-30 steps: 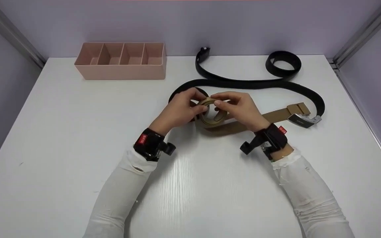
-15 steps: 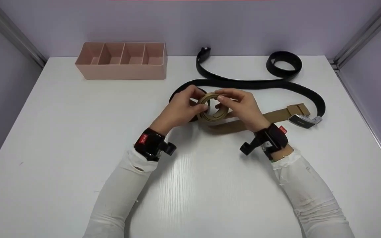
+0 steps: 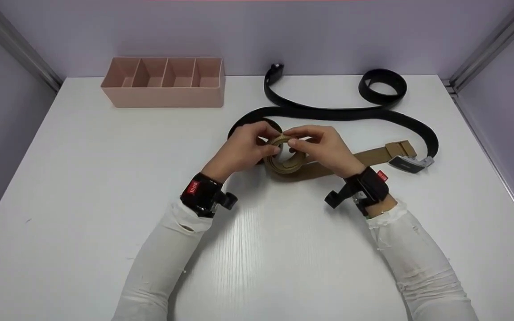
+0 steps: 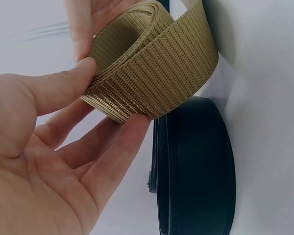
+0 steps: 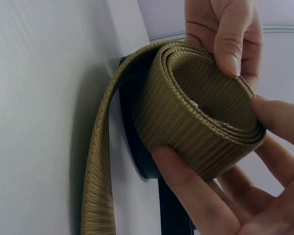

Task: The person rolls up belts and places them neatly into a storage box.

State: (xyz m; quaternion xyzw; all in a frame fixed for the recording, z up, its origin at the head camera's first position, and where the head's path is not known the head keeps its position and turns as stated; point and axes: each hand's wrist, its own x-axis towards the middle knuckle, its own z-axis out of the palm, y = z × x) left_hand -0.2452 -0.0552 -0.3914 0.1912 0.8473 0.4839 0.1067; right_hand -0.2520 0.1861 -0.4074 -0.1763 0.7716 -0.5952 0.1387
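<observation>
A tan webbing belt point(image 3: 286, 168) is partly rolled into a coil, tilted between the two hands. My left hand point(image 3: 242, 146) pinches the coil's left side, thumb at the inner edge and fingers on the outside. My right hand point(image 3: 328, 149) grips its other side, with the thumb on the rim. In the right wrist view, several layers show in the rolled webbing point(image 5: 186, 122), and a loose length runs off it. That length stretches right along the table to a tan end piece point(image 3: 400, 149). A black belt point(image 4: 198, 166) lies coiled just behind the left hand.
Behind the hands a black strap point(image 3: 341, 114) curves across to a dark plate buckle point(image 3: 408, 164) with silver fittings, beside the tan end piece. Another black belt point(image 3: 382, 87) ends in a coil farther back. A pink divided box point(image 3: 167, 97) stands at back left.
The coil and right fingers rose slightly, then came back down. The inner end that stuck out inside the coil now lies closer to its layers. The left hand has barely moved.
</observation>
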